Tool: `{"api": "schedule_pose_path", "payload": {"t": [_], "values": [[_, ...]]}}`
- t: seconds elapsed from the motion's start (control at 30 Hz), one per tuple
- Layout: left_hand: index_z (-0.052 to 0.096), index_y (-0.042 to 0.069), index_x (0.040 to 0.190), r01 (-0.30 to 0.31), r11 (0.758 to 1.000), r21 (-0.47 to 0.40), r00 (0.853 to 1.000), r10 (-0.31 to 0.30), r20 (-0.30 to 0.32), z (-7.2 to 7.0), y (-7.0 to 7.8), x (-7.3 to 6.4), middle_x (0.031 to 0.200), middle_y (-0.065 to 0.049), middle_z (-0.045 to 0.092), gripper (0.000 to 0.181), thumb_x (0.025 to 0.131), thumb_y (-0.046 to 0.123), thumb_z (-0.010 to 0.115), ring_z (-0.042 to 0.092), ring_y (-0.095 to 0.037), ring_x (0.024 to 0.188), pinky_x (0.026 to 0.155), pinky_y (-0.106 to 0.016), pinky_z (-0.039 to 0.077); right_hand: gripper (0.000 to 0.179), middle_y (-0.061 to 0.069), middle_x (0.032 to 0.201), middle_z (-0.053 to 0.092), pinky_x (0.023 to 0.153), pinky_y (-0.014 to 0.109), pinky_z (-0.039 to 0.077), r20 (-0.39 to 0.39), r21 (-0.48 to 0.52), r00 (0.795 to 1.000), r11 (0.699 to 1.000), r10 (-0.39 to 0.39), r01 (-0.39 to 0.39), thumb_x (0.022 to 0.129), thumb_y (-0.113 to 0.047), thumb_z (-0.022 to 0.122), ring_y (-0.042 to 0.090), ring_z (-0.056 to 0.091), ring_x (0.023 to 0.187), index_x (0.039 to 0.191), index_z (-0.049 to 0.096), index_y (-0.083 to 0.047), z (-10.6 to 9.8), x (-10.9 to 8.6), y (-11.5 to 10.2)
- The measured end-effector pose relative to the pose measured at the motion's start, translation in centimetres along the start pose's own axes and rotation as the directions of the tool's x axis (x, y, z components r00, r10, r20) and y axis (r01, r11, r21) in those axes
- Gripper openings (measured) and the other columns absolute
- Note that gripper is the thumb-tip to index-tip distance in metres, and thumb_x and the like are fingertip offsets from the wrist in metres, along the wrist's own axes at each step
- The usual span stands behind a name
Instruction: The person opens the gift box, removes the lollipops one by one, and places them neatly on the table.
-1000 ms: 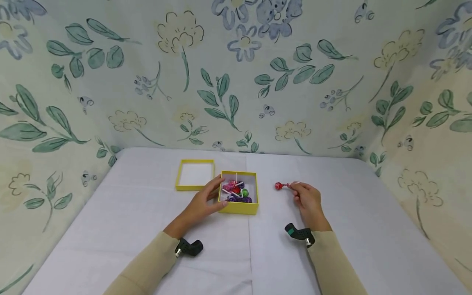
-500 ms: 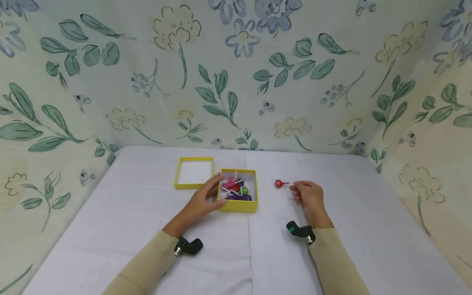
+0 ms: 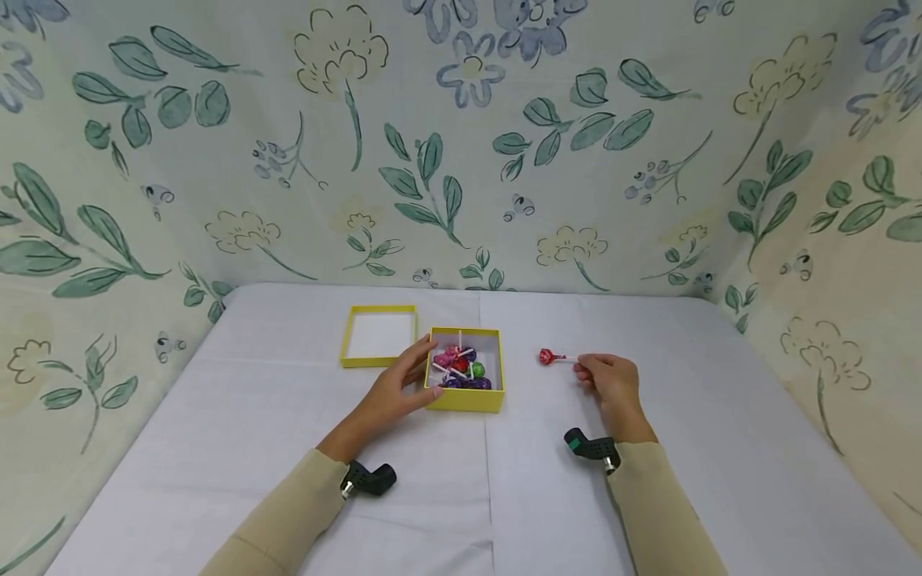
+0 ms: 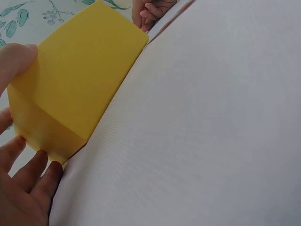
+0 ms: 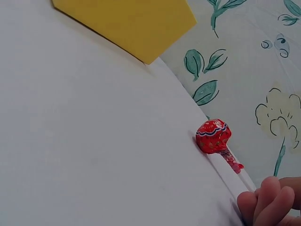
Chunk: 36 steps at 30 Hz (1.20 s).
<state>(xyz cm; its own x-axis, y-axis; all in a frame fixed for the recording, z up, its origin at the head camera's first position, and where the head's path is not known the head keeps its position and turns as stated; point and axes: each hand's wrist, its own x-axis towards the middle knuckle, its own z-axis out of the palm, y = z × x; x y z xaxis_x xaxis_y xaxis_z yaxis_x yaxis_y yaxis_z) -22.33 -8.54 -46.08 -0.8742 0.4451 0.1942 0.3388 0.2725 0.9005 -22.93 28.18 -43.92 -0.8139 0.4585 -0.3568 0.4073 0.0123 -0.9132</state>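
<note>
My left hand (image 3: 389,396) holds a yellow box (image 3: 464,401) at its left side, thumb on the front wall and fingertips against the side wall in the left wrist view. Inside the box lies a heap of wrapped lollipops (image 3: 461,366), purple, pink, red and green, with white sticks. To the right of the box, my right hand (image 3: 611,388) pinches the end of the white stick of a red-wrapped lollipop (image 5: 213,136). Its round head points left toward the box, low over the white cloth, and most of the stick shows.
A yellow-rimmed box lid (image 3: 378,362) lies with its white inside up, behind and left of the box. White cloth (image 3: 432,520) covers the table. A floral curtain (image 3: 461,160) hangs behind and along both sides.
My right hand has shifted slightly right along the lollipop's stick, so more white stick shows. The lollipop's head has moved very little. My left hand stays at the box.
</note>
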Motion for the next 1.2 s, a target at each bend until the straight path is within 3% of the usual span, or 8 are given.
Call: {"api": "schedule_pose_path", "payload": {"t": [0.23, 0.43, 0.57, 0.87, 1.07, 1.2], "values": [[0.031, 0.031, 0.150, 0.006, 1.000, 0.000, 1.000, -0.006, -0.005, 0.0, 0.7, -0.2, 0.159, 0.009, 0.018, 0.074, 0.088, 0.034, 0.071, 0.038, -0.021, 0.137, 0.110, -0.040, 0.037, 0.033, 0.004, 0.090, 0.068, 0.060, 0.017, 0.052, -0.001, 0.003, 1.000, 1.000, 0.001, -0.001, 0.095, -0.023, 0.062, 0.010, 0.060, 0.069, 0.122, 0.058, -0.004, 0.0, -0.1, -0.1], [0.031, 0.021, 0.151, 0.006, 1.000, -0.015, 1.000, -0.006, 0.011, -0.4, 3.1, -0.9, 0.160, -0.004, 0.017, 0.073, 0.089, 0.025, 0.070, 0.036, -0.028, 0.138, 0.111, -0.046, 0.035, 0.036, 0.005, 0.095, 0.067, 0.061, 0.017, 0.052, -0.002, -0.003, 1.000, 1.000, 0.006, -0.006, 0.095, -0.028, 0.062, 0.011, 0.060, 0.071, 0.124, 0.057, -0.006, 0.1, -0.1, -0.1], [0.031, 0.019, 0.151, 0.001, 1.000, -0.019, 1.000, 0.000, 0.018, -0.5, 3.6, -1.0, 0.160, -0.006, 0.017, 0.073, 0.090, 0.025, 0.070, 0.036, -0.029, 0.138, 0.110, -0.046, 0.035, 0.038, 0.005, 0.095, 0.067, 0.061, 0.018, 0.052, -0.005, 0.006, 1.000, 1.000, 0.012, -0.012, 0.094, -0.030, 0.063, 0.012, 0.060, 0.071, 0.123, 0.057, -0.007, 0.1, 0.0, 0.0], [0.032, 0.018, 0.151, -0.003, 0.999, -0.041, 1.000, 0.004, 0.009, -0.3, 3.3, -0.9, 0.160, -0.007, 0.018, 0.073, 0.089, 0.021, 0.071, 0.036, -0.029, 0.138, 0.110, -0.048, 0.035, 0.042, 0.004, 0.100, 0.067, 0.063, 0.018, 0.052, 0.025, 0.070, 0.999, 0.997, 0.028, -0.030, 0.093, -0.033, 0.064, 0.010, 0.060, 0.074, 0.125, 0.055, -0.008, -0.4, 0.0, 0.1], [0.031, 0.017, 0.151, -0.003, 0.999, -0.042, 1.000, 0.004, 0.022, -0.4, 3.3, -0.8, 0.160, -0.007, 0.018, 0.073, 0.089, 0.022, 0.071, 0.036, -0.028, 0.138, 0.110, -0.048, 0.035, 0.040, 0.003, 0.098, 0.067, 0.063, 0.018, 0.052, 0.004, 0.114, 0.999, 0.993, 0.032, -0.033, 0.093, -0.033, 0.064, 0.010, 0.059, 0.074, 0.124, 0.053, -0.010, -1.1, 0.0, -0.2], [0.030, 0.020, 0.152, 0.003, 1.000, -0.030, 1.000, -0.003, 0.017, -0.2, 1.6, -0.3, 0.160, -0.001, 0.016, 0.075, 0.089, 0.025, 0.071, 0.036, -0.028, 0.138, 0.111, -0.046, 0.035, 0.035, 0.002, 0.098, 0.067, 0.063, 0.018, 0.052, -0.025, 0.145, 0.999, 0.989, 0.025, -0.021, 0.094, -0.031, 0.063, 0.011, 0.059, 0.076, 0.122, 0.055, -0.011, -1.5, -0.2, -0.7]]}}
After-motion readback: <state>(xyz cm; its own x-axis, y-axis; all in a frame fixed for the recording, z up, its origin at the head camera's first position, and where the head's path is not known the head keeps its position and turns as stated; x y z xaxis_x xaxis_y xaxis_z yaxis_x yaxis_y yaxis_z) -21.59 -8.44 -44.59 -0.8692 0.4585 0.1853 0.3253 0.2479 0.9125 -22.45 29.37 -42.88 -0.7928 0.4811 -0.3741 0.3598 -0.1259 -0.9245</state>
